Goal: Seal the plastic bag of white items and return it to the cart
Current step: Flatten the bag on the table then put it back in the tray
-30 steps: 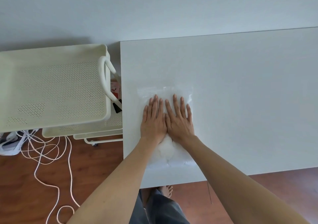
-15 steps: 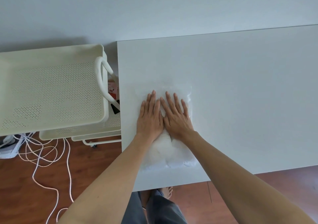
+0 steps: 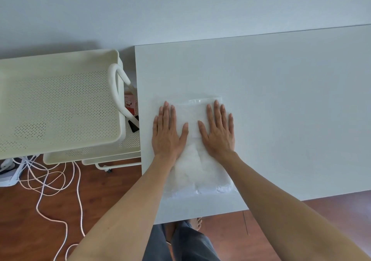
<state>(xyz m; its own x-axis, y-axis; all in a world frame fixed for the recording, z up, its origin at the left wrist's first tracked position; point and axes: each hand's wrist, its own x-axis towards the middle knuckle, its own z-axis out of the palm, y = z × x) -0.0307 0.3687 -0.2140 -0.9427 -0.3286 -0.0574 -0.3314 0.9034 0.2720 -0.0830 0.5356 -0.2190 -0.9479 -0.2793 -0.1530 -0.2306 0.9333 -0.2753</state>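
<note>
A clear plastic bag (image 3: 195, 170) of soft white items lies flat on the white table (image 3: 281, 100), near its left front corner. The bag's mouth end points away from me. My left hand (image 3: 167, 132) presses palm down on the bag's left side, fingers together. My right hand (image 3: 218, 132) presses palm down on its right side. A strip of bag shows between the two hands. The cream perforated cart (image 3: 56, 104) stands just left of the table, its top tray holding nothing.
The cart's curved handle (image 3: 116, 92) sits close to the table's left edge, with small packets (image 3: 131, 104) on a lower shelf behind it. White cables (image 3: 50, 176) and a power strip (image 3: 8, 172) lie on the wooden floor. My legs show under the table's front edge.
My hands were side by side and touching at the bag's middle. They have slid apart to the left and right sides, flattening the bag.
</note>
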